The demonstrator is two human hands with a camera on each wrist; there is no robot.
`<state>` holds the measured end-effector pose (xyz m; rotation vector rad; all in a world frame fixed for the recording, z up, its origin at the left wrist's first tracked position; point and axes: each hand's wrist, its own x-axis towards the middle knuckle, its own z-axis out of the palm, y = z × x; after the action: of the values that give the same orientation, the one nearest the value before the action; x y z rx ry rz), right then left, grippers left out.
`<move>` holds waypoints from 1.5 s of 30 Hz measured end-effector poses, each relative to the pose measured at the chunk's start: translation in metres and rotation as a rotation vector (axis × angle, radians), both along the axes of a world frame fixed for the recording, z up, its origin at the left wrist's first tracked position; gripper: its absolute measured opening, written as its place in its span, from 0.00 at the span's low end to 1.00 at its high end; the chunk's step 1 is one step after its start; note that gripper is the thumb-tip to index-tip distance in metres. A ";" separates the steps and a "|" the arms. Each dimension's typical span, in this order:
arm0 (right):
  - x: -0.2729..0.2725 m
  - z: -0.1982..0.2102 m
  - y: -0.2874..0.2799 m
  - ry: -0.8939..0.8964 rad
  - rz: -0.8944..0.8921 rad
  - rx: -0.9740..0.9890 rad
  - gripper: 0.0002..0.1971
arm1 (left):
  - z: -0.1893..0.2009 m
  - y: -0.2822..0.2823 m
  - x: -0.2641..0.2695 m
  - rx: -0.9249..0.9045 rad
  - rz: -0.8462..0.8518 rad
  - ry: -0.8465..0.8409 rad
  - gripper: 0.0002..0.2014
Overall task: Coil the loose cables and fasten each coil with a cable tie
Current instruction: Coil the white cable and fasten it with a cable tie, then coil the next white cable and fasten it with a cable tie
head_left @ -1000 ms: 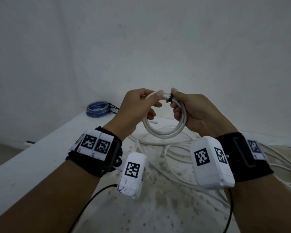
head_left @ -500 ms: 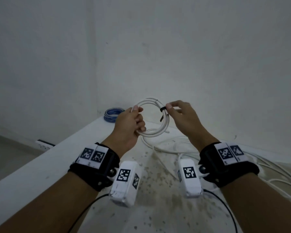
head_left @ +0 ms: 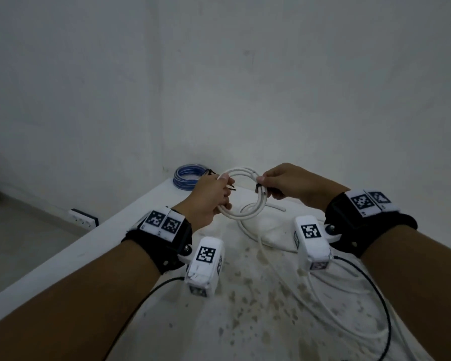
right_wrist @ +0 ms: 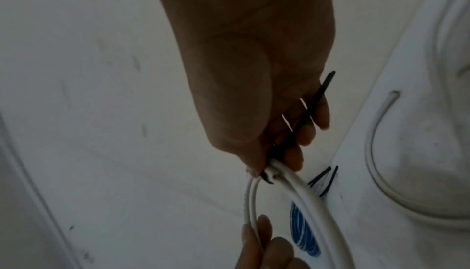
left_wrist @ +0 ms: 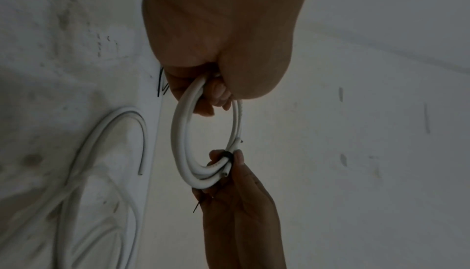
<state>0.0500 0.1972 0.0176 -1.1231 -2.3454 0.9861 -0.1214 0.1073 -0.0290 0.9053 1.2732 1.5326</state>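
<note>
Head view. White coil [head_left: 241, 196] is held up above the table [head_left: 50, 264], between both hands. Left hand [head_left: 210, 198] closes its grip round the coil's left arc. Right hand [head_left: 284, 183] pinches the coil's right side at a black cable tie [head_left: 258, 187]. Blue coil [head_left: 188, 174] lies at the table's far corner, just behind the left hand, close to both walls. Loose white cables [head_left: 266, 238] sprawl on the stained top under and to the right of the hands. Table's left edge runs diagonally; beyond it open floor and a white power strip [head_left: 84, 220]. A thin black lead [head_left: 383, 295] loops across the near right of the top.

Left wrist view. Fingers [left_wrist: 218, 94] of the left hand curl round the coil's near arc [left_wrist: 183, 112]. At the far arc the right hand [left_wrist: 236, 197] nips the tie band [left_wrist: 227, 155] between thumb and finger; a cut cable end [left_wrist: 226, 172] pokes out beside it. Slack cable [left_wrist: 106, 132] lies on the table to the left. Bare wall to the right.

Right wrist view. Right thumb and fingers [right_wrist: 295, 156] hold a narrow grip on the tie at the coil [right_wrist: 292, 189]; the tie's black tail [right_wrist: 318, 100] runs back across the fingers. Left fingertips [right_wrist: 262, 231] hold the coil's far side. Blue coil [right_wrist: 302, 231] sits behind, with black strips [right_wrist: 328, 178] sticking up near it. Loose cable [right_wrist: 376, 144] curves on the table at right.
</note>
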 end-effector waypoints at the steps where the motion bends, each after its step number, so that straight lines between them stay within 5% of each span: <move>1: -0.004 -0.007 0.013 0.043 -0.022 -0.028 0.20 | -0.001 0.007 -0.004 -0.021 -0.006 -0.016 0.14; 7: -0.023 -0.046 0.078 0.253 -0.286 -0.195 0.17 | -0.035 0.037 -0.026 -0.269 0.005 0.035 0.16; 12: -0.042 -0.075 0.110 0.195 -0.394 -0.208 0.16 | -0.072 0.047 -0.022 -0.345 -0.059 0.552 0.16; 17: -0.054 -0.087 0.128 -0.187 -0.367 -0.030 0.13 | -0.077 0.051 -0.014 -0.306 -0.129 0.977 0.21; 23: -0.054 -0.084 0.124 -0.348 -0.228 -0.119 0.12 | -0.081 0.048 -0.018 -0.284 -0.126 0.968 0.22; 30: -0.050 -0.090 0.116 -0.590 -0.213 0.217 0.26 | -0.078 0.047 -0.013 -0.290 -0.115 1.018 0.13; 42: -0.033 -0.099 0.115 -0.573 -0.400 0.476 0.29 | -0.076 0.045 -0.017 -0.290 -0.162 0.958 0.15; 45: -0.026 -0.095 0.112 -0.604 -0.330 0.537 0.27 | -0.074 0.042 -0.016 -0.288 -0.172 0.941 0.14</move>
<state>0.0243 0.3088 -0.0773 -1.6407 -2.4882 -0.1329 -0.1375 0.1493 -0.1029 1.5684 1.9292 0.7307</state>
